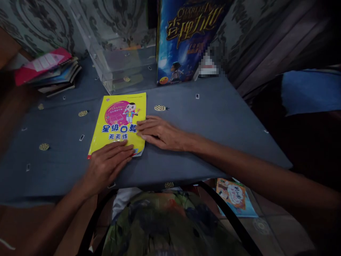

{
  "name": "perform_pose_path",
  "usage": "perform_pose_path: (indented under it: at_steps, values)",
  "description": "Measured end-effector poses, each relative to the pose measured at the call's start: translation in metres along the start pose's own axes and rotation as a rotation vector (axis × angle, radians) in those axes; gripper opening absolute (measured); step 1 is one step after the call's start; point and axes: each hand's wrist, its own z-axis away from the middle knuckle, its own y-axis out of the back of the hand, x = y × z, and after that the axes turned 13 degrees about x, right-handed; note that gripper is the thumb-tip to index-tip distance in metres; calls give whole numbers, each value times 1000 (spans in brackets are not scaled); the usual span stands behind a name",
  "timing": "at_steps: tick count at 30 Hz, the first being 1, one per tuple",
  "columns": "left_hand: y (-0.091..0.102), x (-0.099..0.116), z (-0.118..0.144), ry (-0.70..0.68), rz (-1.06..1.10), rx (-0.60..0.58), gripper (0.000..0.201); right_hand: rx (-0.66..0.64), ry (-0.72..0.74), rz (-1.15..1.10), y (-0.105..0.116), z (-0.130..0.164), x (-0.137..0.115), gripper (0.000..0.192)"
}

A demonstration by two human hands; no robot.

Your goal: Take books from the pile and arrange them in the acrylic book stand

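Note:
A yellow workbook (99, 121) with a pink circle and a cartoon child on its cover lies closed on the table. Its printed title is upside down from where I sit. My left hand (108, 161) rests flat on the book's near edge, fingers stretched over the cover. From the right, my right hand (161, 133) lies across the book's right edge, its fingertips on the cover and the palm over the cloth. The book's near right corner curls up a little, showing pages beneath. Neither hand grips anything.
A clear acrylic stand (106, 76) is at the back, with a tall blue book (176, 46) upright beside it. Stacked books (57, 73) lie at the left. The grey pineapple-print tablecloth (181, 167) covers the table. Below its edge are other books (234, 197).

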Motion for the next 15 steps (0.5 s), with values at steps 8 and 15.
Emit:
perform_pose_path:
  at_steps: [8, 15]
  values:
    - [4, 0, -3, 62, 32, -22, 23, -21, -21, -207, 5, 4, -21, 30]
    - [5, 0, -4, 41, 27, -41, 25, -52, -30, -216, 7, 2, -21, 30]
